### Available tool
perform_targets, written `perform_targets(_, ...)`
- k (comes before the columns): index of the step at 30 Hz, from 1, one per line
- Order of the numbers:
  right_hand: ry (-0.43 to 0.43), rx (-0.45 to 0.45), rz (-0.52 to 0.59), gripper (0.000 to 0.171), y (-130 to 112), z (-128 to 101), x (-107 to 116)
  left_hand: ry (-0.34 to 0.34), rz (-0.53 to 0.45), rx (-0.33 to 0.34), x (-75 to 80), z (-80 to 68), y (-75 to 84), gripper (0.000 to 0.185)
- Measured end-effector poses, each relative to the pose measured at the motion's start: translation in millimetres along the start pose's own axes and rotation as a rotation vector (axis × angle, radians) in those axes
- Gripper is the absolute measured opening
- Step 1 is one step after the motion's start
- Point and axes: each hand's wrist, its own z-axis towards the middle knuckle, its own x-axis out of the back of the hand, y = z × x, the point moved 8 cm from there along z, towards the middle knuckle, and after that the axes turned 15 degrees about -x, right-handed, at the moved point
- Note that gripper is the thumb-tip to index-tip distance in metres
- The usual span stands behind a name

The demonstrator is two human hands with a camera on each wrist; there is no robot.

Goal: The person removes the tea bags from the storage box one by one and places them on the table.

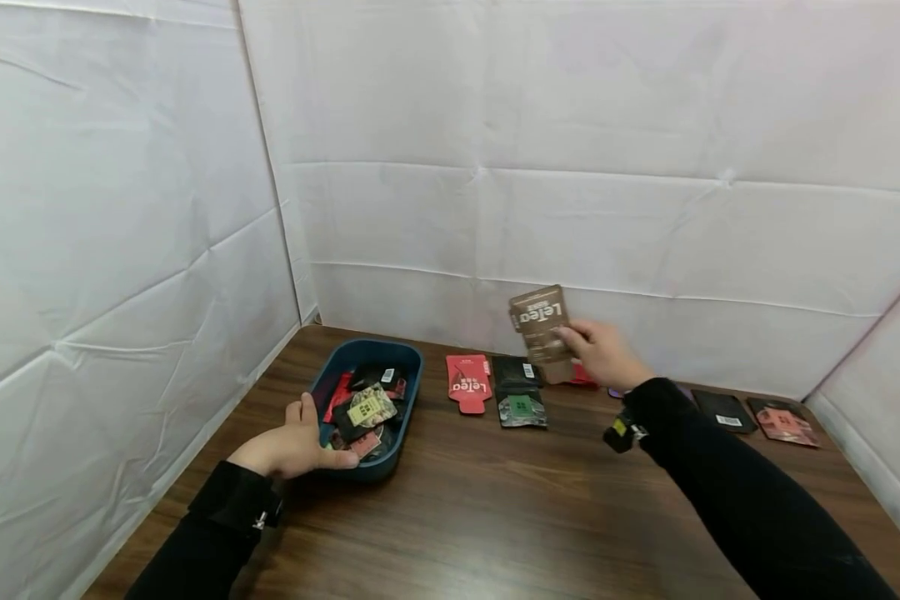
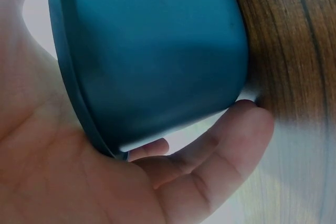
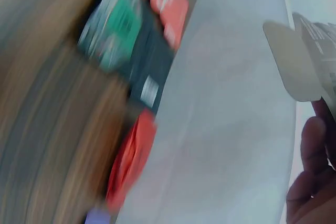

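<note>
In the head view my left hand (image 1: 292,442) grips the near left side of a dark blue plastic bin (image 1: 414,392), thumb along the rim. The left wrist view shows fingers (image 2: 226,156) curled under the bin's outer wall (image 2: 157,40). Several tea packets (image 1: 371,408) in black, red and patterned prints lie heaped inside. Over the back of the table my right hand (image 1: 607,354) pinches a flat brown "LeTea" card packet (image 1: 540,321) between thumb and fingers. It is raised in front of the white cloth, and part of it shows in the right wrist view (image 3: 299,61).
Along the table's back edge lie a red "LeTea" packet (image 1: 468,379), a black packet with a green label (image 1: 521,407), a red packet (image 1: 582,377) partly behind the right hand, a black packet (image 1: 723,411) and a pink-labelled one (image 1: 783,421). White cloth walls (image 1: 607,225) surround the wooden table (image 1: 495,517).
</note>
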Motion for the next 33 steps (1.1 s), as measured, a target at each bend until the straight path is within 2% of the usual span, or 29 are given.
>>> perform_targets(4,-0.053,-0.061,-0.050,0.032,37.5,-9.1,22.5,-0.003,-0.015,0.003,1.2,-2.7,-0.2,0.135)
perform_targets(7,-0.110,-0.063,-0.221,0.037,62.2,-15.5,26.8,-0.005,-0.034,0.007,1.0,-4.9,0.4,0.135)
perform_targets(11,-0.263,-0.051,-0.392,0.034,86.2,-23.5,13.4,-0.009,-0.039,0.007,0.6,-7.3,1.1,0.134)
perform_targets(13,-0.335,-0.063,-0.429,0.027,94.4,-24.8,2.7,-0.005,-0.027,0.005,1.8,-8.1,1.1,0.135)
perform_targets(15,-0.369,-0.072,-0.467,0.026,99.9,-22.4,-7.6,0.000,-0.015,0.007,3.0,-8.8,0.4,0.137)
perform_targets(21,-0.345,-0.108,-0.571,0.023,102.3,-11.6,-24.0,0.003,-0.023,0.013,1.9,-9.1,1.7,0.136)
perform_targets(26,-0.345,-0.153,-0.635,0.025,118.3,-9.8,-32.1,-0.002,-0.047,0.016,-5.8,-7.0,2.8,0.135)
perform_targets(33,-0.298,-0.104,-0.810,0.026,127.7,-8.9,-34.1,0.006,-0.047,0.016,-10.6,-6.6,9.4,0.136)
